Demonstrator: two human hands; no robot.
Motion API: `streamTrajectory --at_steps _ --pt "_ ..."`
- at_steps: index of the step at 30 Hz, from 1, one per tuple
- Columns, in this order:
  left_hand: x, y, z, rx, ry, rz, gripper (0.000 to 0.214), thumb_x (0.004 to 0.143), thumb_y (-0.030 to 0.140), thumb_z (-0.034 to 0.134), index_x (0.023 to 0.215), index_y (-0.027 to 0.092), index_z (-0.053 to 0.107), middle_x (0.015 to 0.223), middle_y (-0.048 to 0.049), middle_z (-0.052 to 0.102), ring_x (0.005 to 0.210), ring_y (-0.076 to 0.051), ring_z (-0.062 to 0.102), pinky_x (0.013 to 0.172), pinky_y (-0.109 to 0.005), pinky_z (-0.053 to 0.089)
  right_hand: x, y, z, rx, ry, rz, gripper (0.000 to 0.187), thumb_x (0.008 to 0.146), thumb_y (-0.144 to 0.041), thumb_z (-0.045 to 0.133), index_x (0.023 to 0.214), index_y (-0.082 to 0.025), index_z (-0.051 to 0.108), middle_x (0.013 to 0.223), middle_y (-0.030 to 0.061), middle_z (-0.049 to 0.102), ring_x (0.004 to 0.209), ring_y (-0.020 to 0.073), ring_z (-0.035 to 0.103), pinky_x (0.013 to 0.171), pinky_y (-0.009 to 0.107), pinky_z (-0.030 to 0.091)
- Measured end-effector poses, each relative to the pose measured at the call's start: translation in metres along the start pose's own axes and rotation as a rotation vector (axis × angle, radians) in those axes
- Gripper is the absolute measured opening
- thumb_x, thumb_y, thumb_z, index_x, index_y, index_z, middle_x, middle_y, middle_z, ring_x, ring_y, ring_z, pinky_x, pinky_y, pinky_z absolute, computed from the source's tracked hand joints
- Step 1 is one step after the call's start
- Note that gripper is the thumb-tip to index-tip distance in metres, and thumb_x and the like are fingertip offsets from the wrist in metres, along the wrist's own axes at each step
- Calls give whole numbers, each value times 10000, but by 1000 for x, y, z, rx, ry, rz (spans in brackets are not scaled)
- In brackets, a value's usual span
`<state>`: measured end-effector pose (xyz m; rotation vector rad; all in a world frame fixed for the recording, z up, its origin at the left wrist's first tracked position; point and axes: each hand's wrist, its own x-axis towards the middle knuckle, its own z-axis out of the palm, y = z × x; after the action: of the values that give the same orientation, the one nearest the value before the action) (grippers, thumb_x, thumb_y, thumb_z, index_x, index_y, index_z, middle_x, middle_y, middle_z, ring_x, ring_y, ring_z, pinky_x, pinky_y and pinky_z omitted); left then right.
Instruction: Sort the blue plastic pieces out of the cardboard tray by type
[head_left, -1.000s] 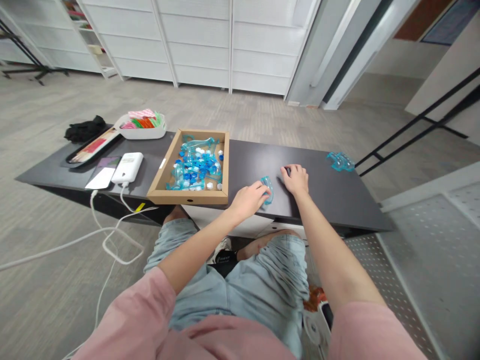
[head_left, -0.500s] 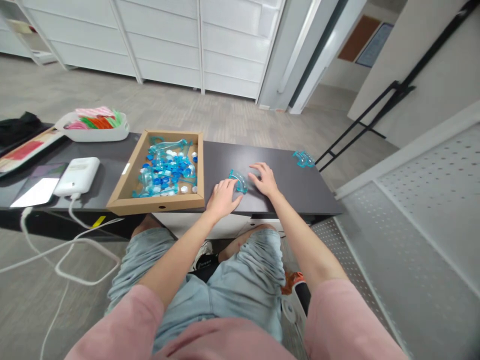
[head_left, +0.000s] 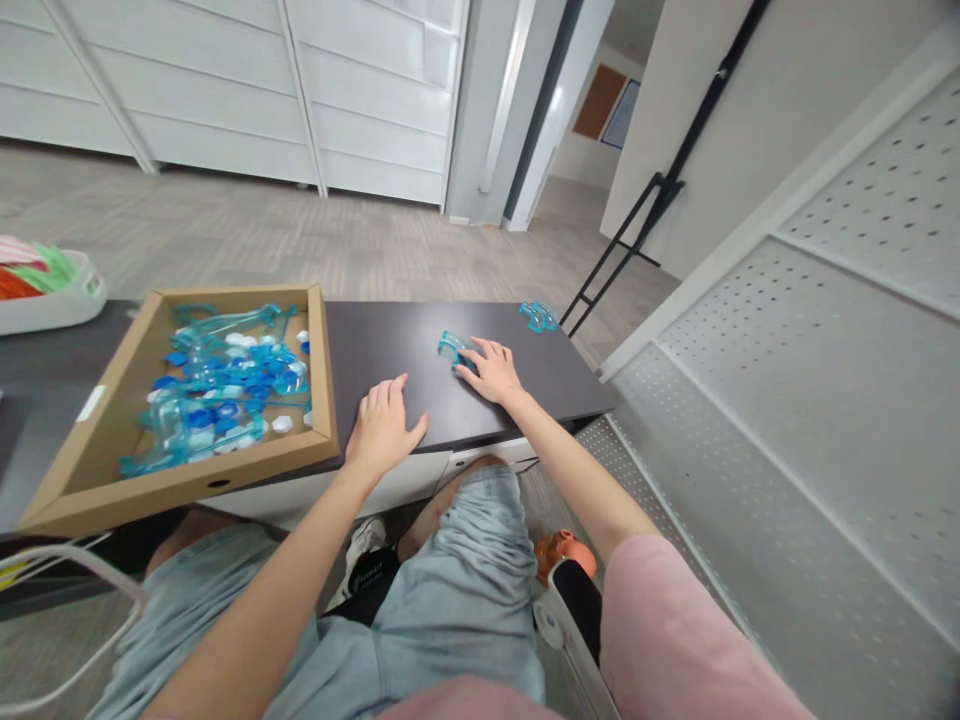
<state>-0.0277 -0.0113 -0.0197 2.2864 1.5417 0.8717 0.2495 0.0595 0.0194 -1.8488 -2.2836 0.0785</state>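
On the dark tabletop (head_left: 375,335), the right hand (head_left: 491,372) pins a clear blue piece (head_left: 450,346) under loosely spread fingers (head_left: 475,353) — the left hand (head_left: 384,428) lies open, empty

Your dark worktop (head_left: 390,335) carries a shallow brown cardboard tray (head_left: 324,380) of blue plastic parts (head_left: 225,390) left of middle, a curved clear-blue plastic piece (head_left: 450,346) near its far edge, and a clear-blue plastic cluster (head_left: 538,316) at its far right corner.

Far tabletop (head_left: 390,335) likely bare between box (head_left: 322,360), blue piece (head_left: 450,344).
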Motion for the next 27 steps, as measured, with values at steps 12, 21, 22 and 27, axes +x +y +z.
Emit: streamTrajectory --at_steps 12,21,22,27 --pt "0 5 -6 120 -120 23 803 1111 595 348 1759 125 400 1552 -338 592 1446 -538 557 1197 -752 439 62 100 -9 -75 89 436 572 1241 -534 444 1707 -315 692 1936 123 422 1802 330 306 1471 596 145" --pt "-4 3 -4 172 -98 70 719 1146 581 346 1740 177 374 1530 -333 587 1417 -542 563 1146 -782 449 64 107 0 -52 175 421 528 1217 -531 484 1588 -313 789 1868 137 512 1725 362 375 1407 598 252" --pt "-5 3 -5 174 -101 71 711 1147 577 346 1727 168 393 1532 -337 583 1416 -546 561 1147 -784 448 64 107 0 -54 184 433 528 1214 -535 491 1584 -308 790 1865 142 513 1725 361 374 1407 592 249" --pt "-5 3 -5 173 -117 64 669 1150 566 329 1667 170 482 1555 -327 578 1422 -547 551 1168 -790 438 62 105 1 -72 211 517 587 1195 -579 487 1586 -247 772 1881 181 468 1732 383 342 1400 602 242"
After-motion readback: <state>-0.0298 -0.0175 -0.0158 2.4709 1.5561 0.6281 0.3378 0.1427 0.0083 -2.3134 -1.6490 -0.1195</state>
